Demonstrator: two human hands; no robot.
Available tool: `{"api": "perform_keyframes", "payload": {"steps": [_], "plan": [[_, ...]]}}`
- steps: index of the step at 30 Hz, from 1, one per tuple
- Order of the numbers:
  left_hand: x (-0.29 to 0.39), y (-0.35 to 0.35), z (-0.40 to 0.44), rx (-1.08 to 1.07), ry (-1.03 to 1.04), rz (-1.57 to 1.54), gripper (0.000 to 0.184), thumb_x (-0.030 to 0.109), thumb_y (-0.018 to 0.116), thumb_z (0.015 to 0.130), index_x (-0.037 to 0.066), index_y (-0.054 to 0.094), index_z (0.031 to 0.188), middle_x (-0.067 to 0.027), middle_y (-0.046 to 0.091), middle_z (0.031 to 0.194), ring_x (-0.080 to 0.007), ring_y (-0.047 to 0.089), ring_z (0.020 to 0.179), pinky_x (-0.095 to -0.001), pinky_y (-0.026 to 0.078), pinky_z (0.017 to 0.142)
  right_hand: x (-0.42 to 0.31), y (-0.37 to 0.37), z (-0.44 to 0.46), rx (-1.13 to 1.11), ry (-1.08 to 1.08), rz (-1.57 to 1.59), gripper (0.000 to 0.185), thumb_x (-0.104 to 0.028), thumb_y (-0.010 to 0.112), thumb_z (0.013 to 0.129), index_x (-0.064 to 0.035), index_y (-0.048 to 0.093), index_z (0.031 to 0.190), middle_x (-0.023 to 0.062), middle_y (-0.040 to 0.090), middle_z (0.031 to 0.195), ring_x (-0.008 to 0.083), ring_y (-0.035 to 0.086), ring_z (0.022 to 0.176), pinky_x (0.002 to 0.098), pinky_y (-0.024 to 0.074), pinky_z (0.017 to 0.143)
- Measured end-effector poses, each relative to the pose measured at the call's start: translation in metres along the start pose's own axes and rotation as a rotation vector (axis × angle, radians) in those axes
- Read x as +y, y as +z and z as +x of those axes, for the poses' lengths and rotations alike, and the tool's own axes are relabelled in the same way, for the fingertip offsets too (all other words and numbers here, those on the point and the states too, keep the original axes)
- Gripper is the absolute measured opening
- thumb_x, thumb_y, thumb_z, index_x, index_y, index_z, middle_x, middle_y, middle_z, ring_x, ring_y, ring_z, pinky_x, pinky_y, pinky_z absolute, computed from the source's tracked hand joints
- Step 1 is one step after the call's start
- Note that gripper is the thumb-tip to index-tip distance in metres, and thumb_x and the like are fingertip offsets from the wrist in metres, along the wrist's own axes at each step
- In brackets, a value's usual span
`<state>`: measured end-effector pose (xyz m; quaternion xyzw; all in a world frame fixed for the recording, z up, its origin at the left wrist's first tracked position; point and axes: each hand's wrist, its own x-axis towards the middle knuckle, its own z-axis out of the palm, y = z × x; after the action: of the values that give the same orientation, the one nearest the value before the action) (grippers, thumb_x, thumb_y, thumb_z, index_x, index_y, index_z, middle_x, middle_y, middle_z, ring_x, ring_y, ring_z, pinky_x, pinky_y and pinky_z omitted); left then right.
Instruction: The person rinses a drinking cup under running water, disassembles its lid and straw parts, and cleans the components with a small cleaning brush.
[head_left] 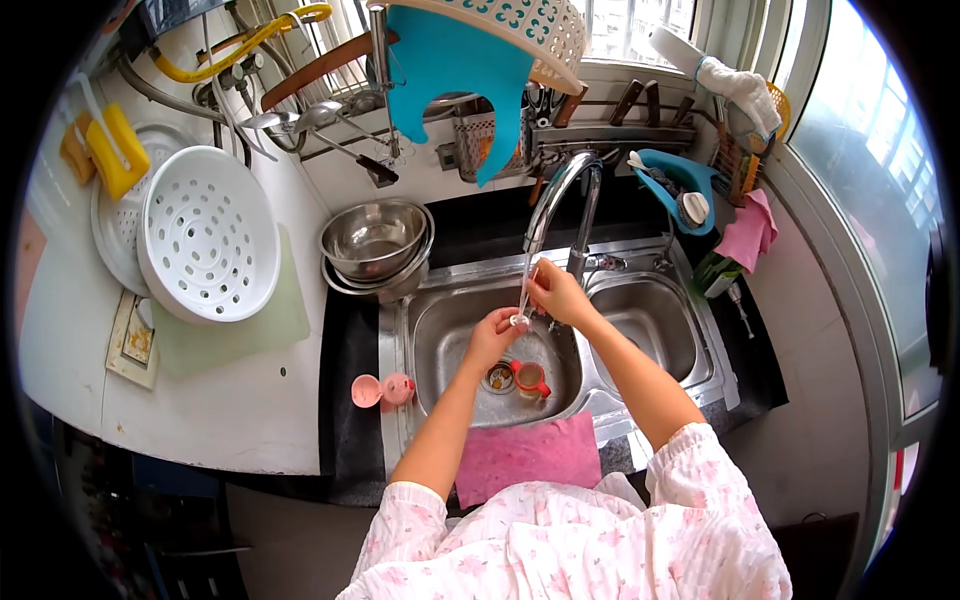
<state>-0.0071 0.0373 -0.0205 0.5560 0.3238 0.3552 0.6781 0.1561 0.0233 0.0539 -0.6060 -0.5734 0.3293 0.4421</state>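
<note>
Small whitish piece (518, 321) in the left hand (488, 340), under the faucet (547, 207).

Piece lies at the tips of the left hand, thumb and fingers pinched on it (too small to make out its form), by the thin water stream. Right hand (560, 292) just above and to the right of the piece, fingers curled in close to the stream; cannot tell whether it grips anything. Below, in the left basin (436, 330): red-trimmed cup (530, 379) beside the drain (498, 378). Pink cloth (530, 458) at the front edge.
</note>
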Motion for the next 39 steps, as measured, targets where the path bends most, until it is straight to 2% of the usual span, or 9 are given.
{"api": "perform_keyframes", "payload": {"steps": [5,7,13,19,24,28,30,35,39], "plan": [[0.0,-0.007,-0.006,-0.065,-0.012,0.093,0.034,0.011,0.062,0.082,-0.001,0.052,0.113,-0.0056,0.063,0.098,-0.0108,0.058,0.09,-0.0232,0.045,0.082,-0.017,-0.011,0.003,-0.082,-0.079,-0.004,0.014,-0.015,0.054,0.086,-0.0022,0.048,0.083,0.0053,0.055,0.058,0.0119,0.053,0.048,0.0261,0.0427,0.048],[-0.007,-0.011,-0.001,-0.035,-0.08,0.355,0.024,0.012,0.061,0.084,-0.001,0.059,0.104,-0.0052,0.064,0.092,-0.0112,0.059,0.088,-0.023,0.045,0.081,-0.022,-0.012,0.003,-0.088,-0.103,-0.012,0.014,-0.015,0.054,0.086,-0.0021,0.048,0.083,0.0053,0.055,0.059,0.0118,0.053,0.048,0.0261,0.0429,0.048],[-0.014,-0.007,0.005,0.039,0.05,0.249,0.019,0.013,0.058,0.085,0.0,0.062,0.098,-0.0039,0.065,0.089,-0.0091,0.059,0.084,-0.0227,0.044,0.079,-0.022,-0.01,0.0,-0.069,-0.062,0.099,0.018,-0.015,0.052,0.087,-0.0016,0.044,0.078,0.0063,0.056,0.058,0.0124,0.055,0.047,0.0267,0.0422,0.045],[-0.01,-0.003,0.002,0.071,0.076,0.278,0.019,0.013,0.058,0.085,0.001,0.063,0.098,-0.0021,0.065,0.086,-0.0076,0.057,0.083,-0.0221,0.044,0.077,-0.021,-0.008,-0.002,-0.008,-0.044,-0.128,0.023,-0.018,0.055,0.087,-0.0031,0.042,0.075,0.0059,0.054,0.053,0.0109,0.053,0.044,0.0247,0.04,0.041],[-0.013,-0.001,0.001,0.075,0.052,0.292,0.018,0.013,0.058,0.085,0.001,0.063,0.099,-0.0017,0.065,0.085,-0.0069,0.057,0.081,-0.0215,0.043,0.074,-0.012,-0.001,-0.002,-0.011,0.069,0.072,0.026,-0.019,0.055,0.086,-0.0033,0.041,0.071,0.005,0.054,0.054,0.01,0.049,0.042,0.0242,0.0387,0.041],[-0.016,-0.009,0.003,0.083,0.115,0.352,0.019,0.016,0.059,0.085,0.002,0.064,0.097,0.0009,0.065,0.08,-0.0033,0.052,0.071,-0.02,0.042,0.065,0.011,0.004,-0.003,-0.216,-0.075,0.203,0.015,-0.016,0.054,0.087,-0.0022,0.055,0.082,0.0021,0.056,0.061,0.0086,0.051,0.05,0.0229,0.0405,0.045],[-0.016,-0.011,0.001,0.083,0.12,0.335,0.02,0.016,0.058,0.085,0.002,0.064,0.098,0.0004,0.065,0.081,-0.0037,0.053,0.071,-0.02,0.043,0.066,0.017,0.004,-0.002,-0.26,-0.017,0.196,0.015,-0.016,0.053,0.089,-0.0011,0.057,0.088,0.0012,0.054,0.061,0.008,0.05,0.05,0.0218,0.0394,0.046],[-0.006,-0.008,-0.003,0.059,0.155,0.243,0.021,0.016,0.058,0.086,0.002,0.063,0.101,-0.0011,0.066,0.084,-0.0047,0.056,0.074,-0.0201,0.044,0.068,-0.001,0.003,-0.006,-0.07,0.08,0.121,0.022,-0.018,0.061,0.083,-0.001,0.053,0.072,0.0025,0.056,0.058,0.0078,0.051,0.048,0.022,0.04,0.043],[-0.001,-0.007,0.0,0.092,0.123,0.308,0.023,0.021,0.058,0.086,0.005,0.063,0.103,0.0015,0.061,0.078,-0.0032,0.051,0.064,-0.0191,0.041,0.053,0.004,0.012,-0.005,0.041,0.088,0.146,0.028,-0.022,0.061,0.084,-0.0023,0.048,0.069,0.0025,0.053,0.055,0.0081,0.049,0.044,0.0222,0.0369,0.039]]}}
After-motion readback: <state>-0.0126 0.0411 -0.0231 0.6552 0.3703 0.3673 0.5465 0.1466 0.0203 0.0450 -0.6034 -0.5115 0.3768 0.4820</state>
